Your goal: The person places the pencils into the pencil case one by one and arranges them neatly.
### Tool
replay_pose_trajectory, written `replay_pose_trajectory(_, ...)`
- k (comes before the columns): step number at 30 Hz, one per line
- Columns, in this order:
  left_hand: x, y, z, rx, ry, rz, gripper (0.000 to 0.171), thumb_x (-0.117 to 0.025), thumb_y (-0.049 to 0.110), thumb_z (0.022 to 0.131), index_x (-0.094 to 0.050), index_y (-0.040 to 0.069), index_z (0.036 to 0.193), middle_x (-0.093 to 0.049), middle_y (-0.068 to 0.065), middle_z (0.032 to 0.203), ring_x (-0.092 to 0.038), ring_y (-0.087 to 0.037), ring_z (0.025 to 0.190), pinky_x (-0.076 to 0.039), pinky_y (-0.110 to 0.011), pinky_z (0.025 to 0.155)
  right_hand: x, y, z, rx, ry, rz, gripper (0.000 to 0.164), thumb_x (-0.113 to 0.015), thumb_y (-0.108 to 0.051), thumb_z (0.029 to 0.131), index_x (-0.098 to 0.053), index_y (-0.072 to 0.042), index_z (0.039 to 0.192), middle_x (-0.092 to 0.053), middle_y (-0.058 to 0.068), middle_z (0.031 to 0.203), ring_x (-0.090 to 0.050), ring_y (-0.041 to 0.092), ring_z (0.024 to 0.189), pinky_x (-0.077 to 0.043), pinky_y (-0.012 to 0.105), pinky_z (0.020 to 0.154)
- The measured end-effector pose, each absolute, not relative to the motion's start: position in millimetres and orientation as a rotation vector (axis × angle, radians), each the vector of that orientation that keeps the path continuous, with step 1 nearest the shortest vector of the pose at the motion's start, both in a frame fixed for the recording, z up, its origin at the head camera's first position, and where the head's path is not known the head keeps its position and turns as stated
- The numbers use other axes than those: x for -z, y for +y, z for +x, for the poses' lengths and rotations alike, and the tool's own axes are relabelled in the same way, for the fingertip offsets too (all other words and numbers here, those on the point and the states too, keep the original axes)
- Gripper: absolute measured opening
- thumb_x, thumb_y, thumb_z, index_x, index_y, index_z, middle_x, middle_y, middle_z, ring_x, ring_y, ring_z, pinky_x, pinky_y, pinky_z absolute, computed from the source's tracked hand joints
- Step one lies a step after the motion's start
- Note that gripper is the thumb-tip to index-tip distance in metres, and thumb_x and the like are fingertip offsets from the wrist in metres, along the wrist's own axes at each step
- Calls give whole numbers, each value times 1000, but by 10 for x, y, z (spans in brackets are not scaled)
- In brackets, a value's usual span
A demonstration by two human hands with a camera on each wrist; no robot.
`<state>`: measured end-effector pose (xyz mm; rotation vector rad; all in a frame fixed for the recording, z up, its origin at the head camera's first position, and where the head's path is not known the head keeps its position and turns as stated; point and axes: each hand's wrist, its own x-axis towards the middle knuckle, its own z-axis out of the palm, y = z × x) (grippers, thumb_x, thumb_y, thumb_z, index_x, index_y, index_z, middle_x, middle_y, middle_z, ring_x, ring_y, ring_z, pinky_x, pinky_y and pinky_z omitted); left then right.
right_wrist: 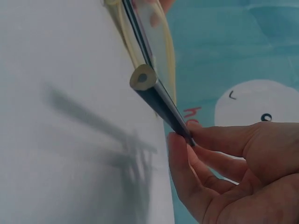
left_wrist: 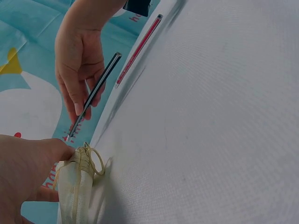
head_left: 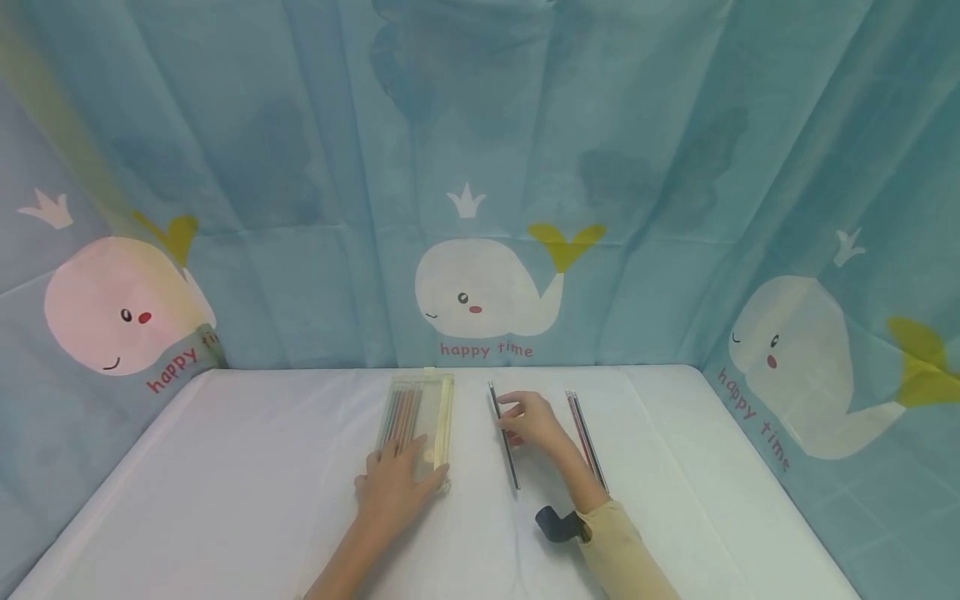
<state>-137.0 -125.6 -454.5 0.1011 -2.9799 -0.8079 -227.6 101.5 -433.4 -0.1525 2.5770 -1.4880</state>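
A translucent pencil case [head_left: 441,408] with a pale yellow zip edge lies on the white table, several pencils [head_left: 401,410] visible inside it. My left hand [head_left: 395,492] grips the near part of the case, thumb at its right edge and fingers spread over the top. To the right, my right hand [head_left: 531,419] pinches a single dark pencil [head_left: 510,454] between thumb and fingers, holding it tilted above the table. In the right wrist view this pencil's flat, unsharpened end [right_wrist: 143,78] faces the camera.
A few more pencils [head_left: 581,425], red and dark, lie on the table [head_left: 697,500] beyond my right forearm. A blue curtain [head_left: 645,183] printed with whales surrounds the table's back and sides. A black wrist strap part [head_left: 558,525] sits at the right sleeve.
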Motion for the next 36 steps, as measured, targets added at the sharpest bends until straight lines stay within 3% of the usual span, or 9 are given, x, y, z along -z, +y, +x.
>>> replay_pose_trajectory(16, 4540, -1264, -1374, 799, -2984, 94, 66, -72, 52, 96, -62, 11, 147, -55, -31, 141, -49, -58, 128, -44, -77, 90, 4404, 732, -2364, 1466, 2504, -179, 43, -76, -1, 92, -66, 6, 133, -76, 17, 97, -76, 24, 79, -64, 33, 68)
replay_pose_trajectory(36, 4537, -1266, -1365, 781, -2981, 97, 67, -74, 52, 94, -63, 11, 145, -56, -32, 141, -52, -58, 125, -46, -76, 88, 4488, 487, -2442, 1453, 2485, -218, 38, -79, -5, 90, -71, 4, 127, -77, 13, 91, -72, 17, 68, -62, 32, 65)
